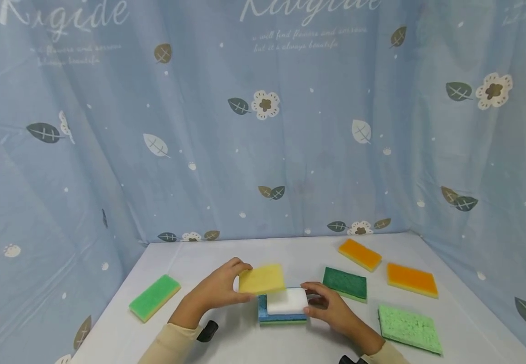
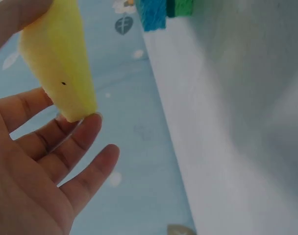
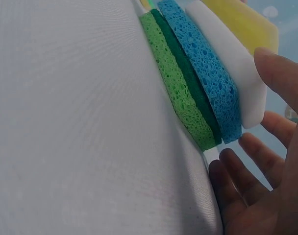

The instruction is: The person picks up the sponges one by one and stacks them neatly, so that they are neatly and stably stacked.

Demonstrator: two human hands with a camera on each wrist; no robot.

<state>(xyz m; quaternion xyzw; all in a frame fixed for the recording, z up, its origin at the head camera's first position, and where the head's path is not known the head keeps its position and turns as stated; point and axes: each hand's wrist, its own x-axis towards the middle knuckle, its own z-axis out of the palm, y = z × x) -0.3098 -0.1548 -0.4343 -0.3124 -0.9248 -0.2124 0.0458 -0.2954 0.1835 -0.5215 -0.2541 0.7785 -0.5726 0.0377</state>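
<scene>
A yellow sponge (image 1: pixel 261 279) is pinched between the thumb and fingers of my left hand (image 1: pixel 219 288), held above the left part of a stack. In the right wrist view the stack shows a green sponge (image 3: pixel 181 88) at the bottom, a blue sponge (image 3: pixel 205 68) over it and a white sponge (image 3: pixel 237 63) on top. My right hand (image 1: pixel 331 308) holds the right end of the white sponge between thumb and fingers. The left wrist view shows the yellow sponge (image 2: pixel 65 63) tilted in my left hand (image 2: pixel 46 161), away from the blue one.
A green and yellow sponge (image 1: pixel 154 298) lies at the left of the white table (image 1: pixel 226 349). To the right are a dark green sponge (image 1: pixel 345 283), two orange ones (image 1: pixel 360 254) and a light green one (image 1: pixel 409 328). A patterned blue curtain (image 1: pixel 308 167) hangs behind.
</scene>
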